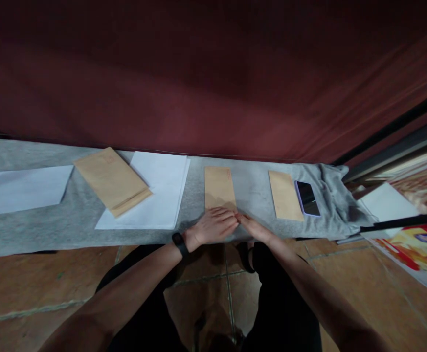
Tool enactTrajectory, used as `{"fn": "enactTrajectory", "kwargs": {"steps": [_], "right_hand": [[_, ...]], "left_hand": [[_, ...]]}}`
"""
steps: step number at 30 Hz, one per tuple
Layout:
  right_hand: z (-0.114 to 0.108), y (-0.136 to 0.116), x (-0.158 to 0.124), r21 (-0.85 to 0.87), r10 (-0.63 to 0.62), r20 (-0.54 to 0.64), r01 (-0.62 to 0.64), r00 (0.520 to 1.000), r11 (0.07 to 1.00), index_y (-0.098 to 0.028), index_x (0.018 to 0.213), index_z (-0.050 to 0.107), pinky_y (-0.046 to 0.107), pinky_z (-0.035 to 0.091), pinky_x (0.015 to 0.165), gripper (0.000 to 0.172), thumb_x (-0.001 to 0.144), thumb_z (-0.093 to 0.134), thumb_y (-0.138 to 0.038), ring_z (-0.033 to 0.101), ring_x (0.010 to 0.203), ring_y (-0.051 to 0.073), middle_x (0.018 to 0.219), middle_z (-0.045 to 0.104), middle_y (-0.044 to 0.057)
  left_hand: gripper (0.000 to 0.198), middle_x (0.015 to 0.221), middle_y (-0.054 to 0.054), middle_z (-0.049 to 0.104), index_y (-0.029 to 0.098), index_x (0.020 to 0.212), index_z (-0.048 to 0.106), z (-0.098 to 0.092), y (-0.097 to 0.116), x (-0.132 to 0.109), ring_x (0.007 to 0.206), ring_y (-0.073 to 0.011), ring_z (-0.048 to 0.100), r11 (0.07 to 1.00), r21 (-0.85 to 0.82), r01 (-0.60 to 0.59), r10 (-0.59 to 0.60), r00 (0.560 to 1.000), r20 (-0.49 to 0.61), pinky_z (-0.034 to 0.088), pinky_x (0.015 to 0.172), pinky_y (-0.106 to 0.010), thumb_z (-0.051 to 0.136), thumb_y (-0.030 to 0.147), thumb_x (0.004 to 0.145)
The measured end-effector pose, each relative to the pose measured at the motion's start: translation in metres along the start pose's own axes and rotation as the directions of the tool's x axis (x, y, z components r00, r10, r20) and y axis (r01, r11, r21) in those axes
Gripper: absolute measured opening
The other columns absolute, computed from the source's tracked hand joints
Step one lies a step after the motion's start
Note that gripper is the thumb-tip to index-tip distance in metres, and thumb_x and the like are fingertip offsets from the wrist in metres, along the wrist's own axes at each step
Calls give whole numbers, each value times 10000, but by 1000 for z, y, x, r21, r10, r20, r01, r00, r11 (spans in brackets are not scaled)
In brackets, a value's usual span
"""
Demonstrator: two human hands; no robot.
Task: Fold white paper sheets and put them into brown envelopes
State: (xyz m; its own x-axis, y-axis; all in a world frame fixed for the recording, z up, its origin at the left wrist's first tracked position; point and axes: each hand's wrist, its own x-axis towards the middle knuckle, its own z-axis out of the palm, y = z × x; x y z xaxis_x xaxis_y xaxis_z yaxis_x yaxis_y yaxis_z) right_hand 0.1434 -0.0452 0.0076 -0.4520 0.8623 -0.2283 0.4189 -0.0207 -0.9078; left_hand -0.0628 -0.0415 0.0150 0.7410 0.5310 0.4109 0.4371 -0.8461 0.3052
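Observation:
A brown paper envelope (219, 187) with small red print at its far right corner lies on the grey cloth in front of me. My left hand (215, 226) is laid flat across its near end, fingers stretched to the right and covering that edge. My right hand (252, 226) reaches in from the other side, its fingers extended and the tips touching my left fingertips at the near right corner. Part of the right fingertips is hidden. A dark band circles my left wrist.
Left of me, a stack of brown envelopes (112, 181) overlaps white paper sheets (162, 195). Another white sheet (22, 189) is farther left. On the right lie a single envelope (285, 195) and a phone (307, 198). The narrow cloth-covered surface (252, 181) backs onto a dark red hanging cloth (198, 98).

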Motion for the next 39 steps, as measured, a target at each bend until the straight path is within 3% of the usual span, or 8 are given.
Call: {"fn": "enactTrajectory", "kwargs": {"steps": [5, 9, 12, 15, 18, 21, 30, 39], "right_hand": [[-19, -14, 7, 73, -33, 153, 22, 988, 997, -232, 937, 825, 477, 388, 1237, 747, 997, 312, -772, 669, 1229, 302, 1079, 808, 70], [-36, -23, 16, 163, 3, 273, -49, 962, 985, -193, 905, 825, 501, 420, 1185, 599, 951, 527, -710, 715, 1110, 311, 1019, 811, 100], [-43, -18, 29, 215, 25, 186, -65, 982, 975, -170, 870, 792, 489, 522, 1043, 583, 902, 584, -714, 730, 947, 281, 938, 799, 108], [-43, -5, 45, 258, 46, -25, -38, 999, 965, -190, 820, 751, 420, 552, 969, 582, 902, 541, -727, 714, 912, 237, 904, 786, 87], [-40, 8, 59, 267, 103, -252, -34, 962, 963, -206, 775, 719, 355, 572, 848, 579, 909, 491, -721, 704, 844, 206, 874, 778, 79], [-40, 18, 68, 226, 131, -361, -49, 923, 973, -214, 730, 696, 327, 563, 759, 540, 927, 484, -670, 677, 742, 187, 804, 762, 72], [-44, 15, 69, 24, 30, -495, -21, 869, 999, -221, 739, 698, 308, 523, 765, 484, 982, 429, -543, 653, 685, 175, 741, 733, 40], [-46, 4, 66, -134, -24, -518, -54, 855, 990, -232, 779, 712, 284, 508, 762, 421, 1006, 430, -444, 688, 767, 178, 831, 773, 49]], "left_hand": [[314, 1241, -109, 722, 192, 1251, 626, 13, -23, 17, 1189, -230, 670, 955, -51, 291, -295, 952, -88, 534, 1033, -411, 388, 303, 1079], [466, 1626, -156, 460, 127, 1484, 491, 27, -47, 25, 1538, -251, 391, 935, 31, 353, -353, 936, -1, 370, 1245, -442, 380, 301, 1067], [546, 1681, -153, 379, 102, 1556, 429, 35, -65, 29, 1583, -253, 305, 908, 130, 399, -408, 911, 53, 286, 1294, -439, 373, 316, 1057], [587, 1687, -146, 367, 91, 1578, 416, 39, -76, 36, 1594, -261, 277, 878, 208, 431, -456, 885, 92, 249, 1307, -438, 353, 366, 1062], [624, 1687, -136, 365, 102, 1591, 408, 41, -78, 42, 1593, -259, 281, 868, 246, 431, -467, 877, 115, 222, 1314, -443, 319, 441, 1074], [659, 1693, -127, 353, 112, 1608, 382, 43, -76, 47, 1594, -247, 279, 876, 258, 409, -449, 885, 122, 197, 1319, -437, 279, 496, 1082], [693, 1691, -157, 348, 85, 1605, 367, 43, -71, 42, 1597, -241, 270, 908, 269, 320, -374, 909, 182, 185, 1318, -413, 326, 533, 1078], [671, 1695, -147, 347, 107, 1612, 348, 43, -60, 30, 1603, -236, 248, 942, 258, 213, -271, 938, 217, 178, 1317, -410, 333, 527, 1089]]}}
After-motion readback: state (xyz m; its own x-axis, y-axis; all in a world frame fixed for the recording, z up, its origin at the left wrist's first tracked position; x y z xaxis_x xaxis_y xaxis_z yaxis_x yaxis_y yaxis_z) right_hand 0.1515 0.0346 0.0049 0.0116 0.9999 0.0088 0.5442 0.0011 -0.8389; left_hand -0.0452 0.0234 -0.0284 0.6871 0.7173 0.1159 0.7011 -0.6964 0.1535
